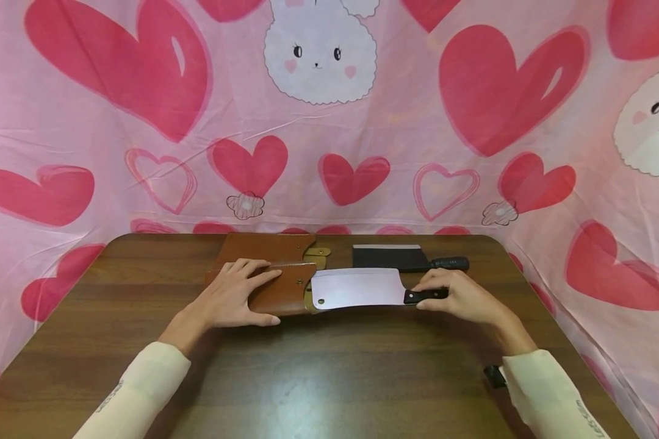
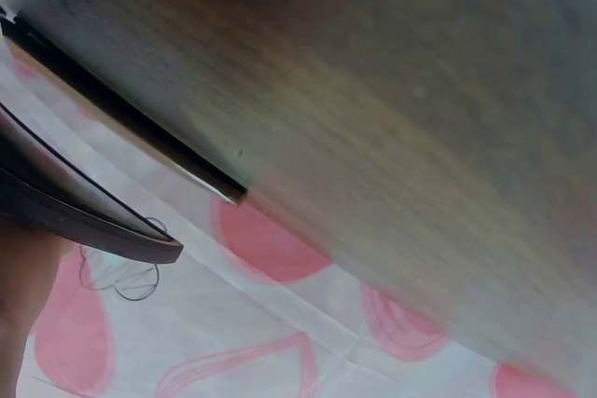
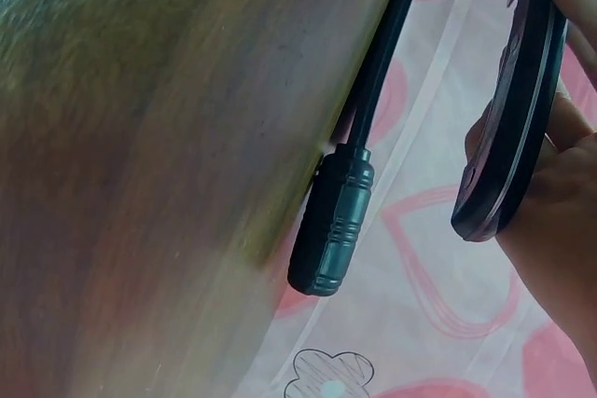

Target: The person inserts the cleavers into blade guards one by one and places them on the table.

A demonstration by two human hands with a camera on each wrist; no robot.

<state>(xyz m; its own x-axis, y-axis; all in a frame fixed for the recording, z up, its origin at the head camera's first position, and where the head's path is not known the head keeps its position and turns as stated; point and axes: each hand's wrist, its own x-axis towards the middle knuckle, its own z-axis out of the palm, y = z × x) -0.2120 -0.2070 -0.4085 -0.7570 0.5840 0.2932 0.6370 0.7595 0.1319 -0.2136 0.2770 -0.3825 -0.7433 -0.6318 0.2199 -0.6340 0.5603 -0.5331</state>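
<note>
Pinching cleaver [image 3: 511, 118], right fingers [image 1: 431, 281], left fingers [image 1: 264, 278] spread, whole blade [image 1: 357, 288] only in head view

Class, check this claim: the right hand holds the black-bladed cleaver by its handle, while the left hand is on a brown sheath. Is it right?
Wrong cleaver. The head view shows that the right hand holds the pale-bladed cleaver by its handle, while the left hand is on a brown sheath. The black-bladed cleaver lies farther back on the table.
</note>
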